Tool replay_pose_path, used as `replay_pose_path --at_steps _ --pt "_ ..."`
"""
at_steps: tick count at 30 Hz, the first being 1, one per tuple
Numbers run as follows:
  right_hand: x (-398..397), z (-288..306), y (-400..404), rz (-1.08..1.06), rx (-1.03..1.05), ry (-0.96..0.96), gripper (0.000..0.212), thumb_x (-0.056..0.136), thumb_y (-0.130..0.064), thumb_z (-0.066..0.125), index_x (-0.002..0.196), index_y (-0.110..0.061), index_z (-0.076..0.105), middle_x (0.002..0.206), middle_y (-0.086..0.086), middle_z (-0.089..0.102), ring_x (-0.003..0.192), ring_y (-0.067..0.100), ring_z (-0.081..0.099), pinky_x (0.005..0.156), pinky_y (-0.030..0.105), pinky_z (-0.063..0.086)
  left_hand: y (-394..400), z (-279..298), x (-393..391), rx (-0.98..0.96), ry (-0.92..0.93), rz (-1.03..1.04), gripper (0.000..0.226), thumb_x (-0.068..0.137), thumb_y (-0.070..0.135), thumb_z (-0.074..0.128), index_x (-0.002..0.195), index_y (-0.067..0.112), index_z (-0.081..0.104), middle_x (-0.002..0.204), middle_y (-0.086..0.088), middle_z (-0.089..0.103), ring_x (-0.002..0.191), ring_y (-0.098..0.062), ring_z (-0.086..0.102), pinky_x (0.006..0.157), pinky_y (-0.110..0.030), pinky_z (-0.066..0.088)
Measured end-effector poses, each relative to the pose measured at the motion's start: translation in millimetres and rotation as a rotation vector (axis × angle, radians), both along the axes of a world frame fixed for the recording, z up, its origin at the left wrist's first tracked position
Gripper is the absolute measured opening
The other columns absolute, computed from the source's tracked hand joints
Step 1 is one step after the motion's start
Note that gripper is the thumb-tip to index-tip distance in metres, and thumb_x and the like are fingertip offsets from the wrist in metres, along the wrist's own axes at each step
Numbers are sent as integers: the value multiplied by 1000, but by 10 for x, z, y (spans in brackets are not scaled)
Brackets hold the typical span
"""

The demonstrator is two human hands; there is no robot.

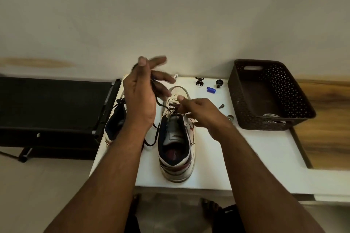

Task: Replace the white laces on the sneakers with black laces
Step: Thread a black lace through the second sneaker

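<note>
A: Sneaker [177, 138] directly ahead between both hands, heel nearest, toe pointing away. Right hand [203, 114] nearer, fingertips at lower eyelets, apparently pinching lace there.

B: Left hand [140, 96] raised, gripping black lace [154, 134]; slack trailing down beside sneaker onto surface [217, 157]. White upper, dark tongue, partly laced.

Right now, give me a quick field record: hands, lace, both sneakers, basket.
left hand: raised left hand grips the black lace
right hand: right hand at the eyelets of the white low-top sneaker, grip unclear
lace: trails loose beside that sneaker
other sneaker: second white sneaker at left, black lace visible, partly hidden
basket: dark brown perforated plastic basket at right, something pale inside
surface: white table
</note>
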State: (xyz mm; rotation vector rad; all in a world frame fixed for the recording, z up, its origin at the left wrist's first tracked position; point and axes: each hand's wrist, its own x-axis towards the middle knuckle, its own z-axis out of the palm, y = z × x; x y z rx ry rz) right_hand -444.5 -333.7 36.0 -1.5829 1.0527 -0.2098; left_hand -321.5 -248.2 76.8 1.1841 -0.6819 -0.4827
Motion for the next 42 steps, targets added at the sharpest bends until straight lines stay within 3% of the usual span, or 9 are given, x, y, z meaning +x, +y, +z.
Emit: replay_pose_path --at_steps 5,13,21,25,29,32,36,39,42 --pt "-16 58 56 293 -203 204 25 83 -22 69 107 -22 64 107 -3 62 91 10 58 71 25 51 -2 -41 54 44 -116 75 29 104 25 40 125 18 58 73 -17 65 36 -15 46 37 -23 35" --pt "-173 161 -53 103 -48 239 13 83 1 56 88 -7 64 86 11 67 73 20 67 59 28 58 311 225 878 -378 354 369 49 100 36 36 124 -1 56 62 -3 46 43 -16 28 45 -22 26" --pt "-154 90 -80 56 -222 -239 79 87 -1 63 139 -52 34 154 -16 26 130 10 45 98 30 43 120 82 192 1126 -656 -691 46 91 55 54 79 15 73 82 -1 68 66 -10 54 64 -27 40" --pt "-87 79 -30 273 -173 -303 49 91 -10 61 131 -38 55 150 -15 39 138 0 33 104 14 32 126 68 271 966 -561 -605 39 90 51 57 73 18 70 71 8 64 72 -10 56 69 -29 41" --pt "-40 87 41 225 20 -429 22 94 -9 55 111 -14 67 95 24 69 86 24 66 81 21 50 139 72 343 681 -517 -338 33 96 37 55 76 14 67 67 -4 58 63 -11 50 67 -33 43" --pt "-66 103 -47 54 -33 -516 13 87 -7 63 85 -15 73 87 14 68 63 15 59 67 23 46 134 31 453 556 -433 -29 34 99 34 50 79 11 64 62 4 54 57 -11 48 61 -28 39" --pt "-219 118 -195 -116 -113 -548 14 82 -12 69 71 -19 75 73 5 64 51 10 44 73 38 49 197 -61 615 777 -755 449 21 98 30 50 106 17 65 109 -7 62 104 -30 57 82 -39 45" --pt "-208 122 -164 -43 -190 -453 14 83 -6 69 74 -16 73 64 -7 64 57 10 45 59 25 44 125 -4 423 782 -930 215 59 90 11 61 140 36 45 147 1 39 122 -18 42 95 -23 38" --pt "-145 122 -128 32 -195 -431 5 82 -6 71 77 -7 73 61 -6 65 56 6 47 54 20 40 -1 -33 112 628 -424 -362 60 84 6 70 136 31 54 122 2 64 83 -7 61 62 -13 49"
